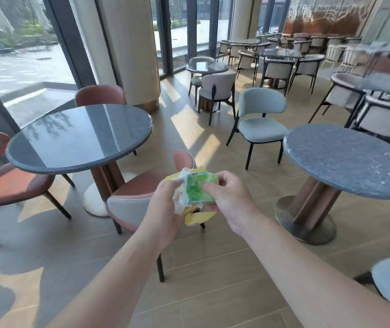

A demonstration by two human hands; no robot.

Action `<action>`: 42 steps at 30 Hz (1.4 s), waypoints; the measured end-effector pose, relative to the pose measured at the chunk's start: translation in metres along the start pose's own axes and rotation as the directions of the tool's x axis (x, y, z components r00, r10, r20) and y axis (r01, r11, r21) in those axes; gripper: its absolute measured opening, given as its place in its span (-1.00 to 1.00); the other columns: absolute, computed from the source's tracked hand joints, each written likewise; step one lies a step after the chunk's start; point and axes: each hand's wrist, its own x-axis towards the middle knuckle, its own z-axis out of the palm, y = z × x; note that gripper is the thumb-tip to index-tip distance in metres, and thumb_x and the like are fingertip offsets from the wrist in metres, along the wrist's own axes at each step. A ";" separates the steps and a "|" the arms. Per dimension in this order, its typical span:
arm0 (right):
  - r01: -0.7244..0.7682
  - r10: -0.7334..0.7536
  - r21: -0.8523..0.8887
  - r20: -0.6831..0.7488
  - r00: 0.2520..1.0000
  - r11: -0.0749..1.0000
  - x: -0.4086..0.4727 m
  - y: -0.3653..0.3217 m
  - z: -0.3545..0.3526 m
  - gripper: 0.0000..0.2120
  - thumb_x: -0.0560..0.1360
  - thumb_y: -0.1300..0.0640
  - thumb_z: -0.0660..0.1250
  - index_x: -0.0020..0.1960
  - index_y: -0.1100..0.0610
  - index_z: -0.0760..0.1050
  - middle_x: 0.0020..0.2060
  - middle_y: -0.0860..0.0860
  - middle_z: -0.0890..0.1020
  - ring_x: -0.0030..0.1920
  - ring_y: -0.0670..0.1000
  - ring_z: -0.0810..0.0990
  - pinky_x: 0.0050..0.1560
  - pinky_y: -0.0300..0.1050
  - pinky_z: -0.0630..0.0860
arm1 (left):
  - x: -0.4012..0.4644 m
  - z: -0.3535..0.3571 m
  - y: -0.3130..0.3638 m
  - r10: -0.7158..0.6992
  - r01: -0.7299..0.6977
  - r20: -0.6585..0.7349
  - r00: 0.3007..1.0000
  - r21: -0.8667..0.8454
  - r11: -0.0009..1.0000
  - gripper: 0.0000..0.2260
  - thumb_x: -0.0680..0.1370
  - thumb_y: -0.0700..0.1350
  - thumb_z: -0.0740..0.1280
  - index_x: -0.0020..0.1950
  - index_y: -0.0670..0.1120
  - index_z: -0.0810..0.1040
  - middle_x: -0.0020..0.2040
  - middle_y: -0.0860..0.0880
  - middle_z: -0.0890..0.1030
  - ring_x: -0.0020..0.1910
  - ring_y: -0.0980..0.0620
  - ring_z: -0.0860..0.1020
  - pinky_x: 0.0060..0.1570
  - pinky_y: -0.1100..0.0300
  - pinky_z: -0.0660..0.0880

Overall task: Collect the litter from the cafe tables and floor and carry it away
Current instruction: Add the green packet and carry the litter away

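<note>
**Both hands gripping a bundle of litter in the cafe**

The left hand (163,204) and the right hand (230,204) are held close together in front of the body, fingers curled round one bundle of litter; the left hand grips crumpled white tissue (181,200) and yellow wrapper (197,218), the right hand pinches a green packet (201,189) at its right edge; the bundle is in the air above a pink chair (132,200), touching no surface; a round dark tabletop (80,138) stands to the left, another round tabletop (352,159) to the right; the wooden floor (213,280) shows patches of sunlight; tall windows (23,43) and more chairs fill the background.
</note>
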 end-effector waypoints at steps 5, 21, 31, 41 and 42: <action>0.032 -0.036 -0.038 -0.093 0.995 0.999 0.025 -0.001 0.048 -0.88 0.46 0.22 0.44 -0.07 0.20 0.52 -0.12 0.19 0.66 -0.14 0.17 0.72 -0.17 0.17 0.67 | 0.038 -0.039 0.024 0.052 -0.062 0.083 0.995 0.123 0.990 -0.61 0.40 -0.12 0.44 0.21 -0.15 0.54 0.03 -0.17 0.72 -0.05 -0.15 0.70 0.05 -0.18 0.60; -0.045 0.056 0.044 -0.322 0.945 0.998 0.049 0.008 0.023 -0.91 0.46 0.09 0.36 -0.07 0.08 0.55 -0.18 -0.01 0.65 -0.27 -0.09 0.62 -0.23 -0.09 0.56 | 0.114 -0.025 0.023 -0.118 0.096 0.212 0.970 0.110 0.989 -0.55 0.39 -0.16 0.44 0.27 -0.16 0.50 0.18 -0.28 0.66 0.06 -0.29 0.68 0.09 -0.27 0.58; 0.057 0.048 0.238 -0.414 0.909 0.970 0.076 0.001 -0.074 -0.95 0.58 0.16 0.29 -0.03 0.10 0.53 -0.18 0.03 0.66 -0.25 -0.02 0.61 -0.28 -0.13 0.54 | 0.168 0.077 -0.003 -0.187 0.148 0.255 0.949 0.162 0.976 -0.70 0.57 -0.27 0.37 0.30 -0.20 0.49 0.21 -0.27 0.66 -0.11 -0.14 0.71 -0.25 0.05 0.64; 0.143 0.032 0.337 -0.463 0.886 0.930 0.137 -0.027 -0.222 -0.95 0.56 0.17 0.29 -0.06 0.10 0.51 -0.19 0.07 0.63 -0.27 0.01 0.61 -0.34 -0.17 0.52 | 0.233 0.231 -0.022 -0.145 0.094 0.263 0.954 0.196 0.976 -0.85 0.58 -0.23 0.36 0.09 -0.04 0.49 -0.03 -0.09 0.71 -0.21 -0.05 0.71 -0.19 0.06 0.63; 0.150 0.028 0.341 -0.467 0.884 0.928 0.142 -0.030 -0.237 -0.95 0.56 0.16 0.29 -0.06 0.10 0.51 -0.20 0.06 0.63 -0.28 0.00 0.61 -0.35 -0.17 0.52 | 0.238 0.245 -0.026 -0.141 0.088 0.266 0.954 0.198 0.976 -0.86 0.57 -0.23 0.36 0.08 -0.04 0.49 -0.06 -0.08 0.71 -0.23 -0.04 0.71 -0.22 0.07 0.63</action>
